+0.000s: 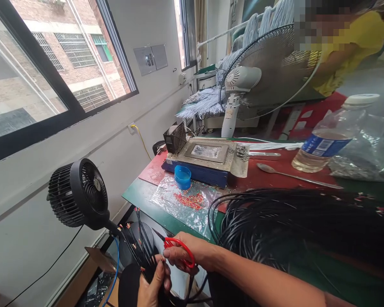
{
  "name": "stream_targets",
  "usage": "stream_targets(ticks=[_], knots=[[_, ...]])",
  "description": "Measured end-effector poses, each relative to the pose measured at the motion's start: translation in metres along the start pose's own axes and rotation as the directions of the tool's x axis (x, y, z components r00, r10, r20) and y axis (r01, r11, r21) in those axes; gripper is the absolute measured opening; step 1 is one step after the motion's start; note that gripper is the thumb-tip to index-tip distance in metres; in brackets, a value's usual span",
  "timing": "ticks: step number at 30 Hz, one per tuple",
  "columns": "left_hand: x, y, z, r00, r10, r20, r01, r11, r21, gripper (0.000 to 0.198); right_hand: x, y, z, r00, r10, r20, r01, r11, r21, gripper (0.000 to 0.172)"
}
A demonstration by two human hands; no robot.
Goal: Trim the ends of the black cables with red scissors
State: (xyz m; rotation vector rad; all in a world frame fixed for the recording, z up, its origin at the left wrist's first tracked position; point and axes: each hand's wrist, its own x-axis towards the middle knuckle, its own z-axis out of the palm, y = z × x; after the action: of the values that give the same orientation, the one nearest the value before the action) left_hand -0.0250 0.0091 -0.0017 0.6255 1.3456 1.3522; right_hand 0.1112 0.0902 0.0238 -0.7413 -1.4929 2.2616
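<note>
My left hand (154, 285) is closed around black cables (144, 244) at the bottom of the view. Their ends fan out up and to the left, showing short coloured wire tips. My right hand (187, 251) grips scissors (181, 245) with red handles, the dark pointed blades aimed up and left. The fingertips of both hands are close together at one cable end, whose detail is too small to make out. Lower cable lengths are partly hidden behind my hands.
A black fan (80, 194) stands left. On the table are a solder pot (208, 155), a blue cup (182, 177), red clippings (190, 199) on plastic, a spoon (294, 175), a bottle (323, 140) and a black cable coil (259, 221). A person in yellow (355, 42) is behind.
</note>
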Motion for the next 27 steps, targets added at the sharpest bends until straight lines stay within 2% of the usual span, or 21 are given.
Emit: stream_targets(ticks=[3,8,15,21,27], knots=[[-0.0003,-0.0008,-0.0015,1.0,-0.002,0.026,0.001,1.0,0.018,0.023,-0.0007,-0.0006,0.0003,0.999,-0.02,0.031,0.02,1.0,0.008,0.038],[-0.0019,-0.0003,-0.0026,0.998,-0.013,0.063,0.013,1.0,0.012,0.025,-0.001,-0.0007,-0.0006,0.999,0.014,0.037,-0.014,1.0,-0.002,0.037],[-0.0025,-0.0002,-0.0036,0.998,-0.023,0.063,0.027,0.998,-0.053,0.022,0.0032,0.0072,-0.0029,1.0,0.027,-0.007,-0.027,1.0,-0.012,0.038],[-0.004,-0.0006,0.0021,0.999,-0.036,-0.018,0.034,0.993,-0.117,0.019,0.0008,0.004,-0.0016,1.0,-0.026,-0.011,0.026,1.0,-0.004,0.044],[-0.0058,0.002,0.0048,0.998,-0.003,-0.056,-0.001,0.997,-0.077,0.019,-0.0005,0.0009,-0.0001,1.0,-0.019,0.01,0.019,1.0,-0.013,0.042]])
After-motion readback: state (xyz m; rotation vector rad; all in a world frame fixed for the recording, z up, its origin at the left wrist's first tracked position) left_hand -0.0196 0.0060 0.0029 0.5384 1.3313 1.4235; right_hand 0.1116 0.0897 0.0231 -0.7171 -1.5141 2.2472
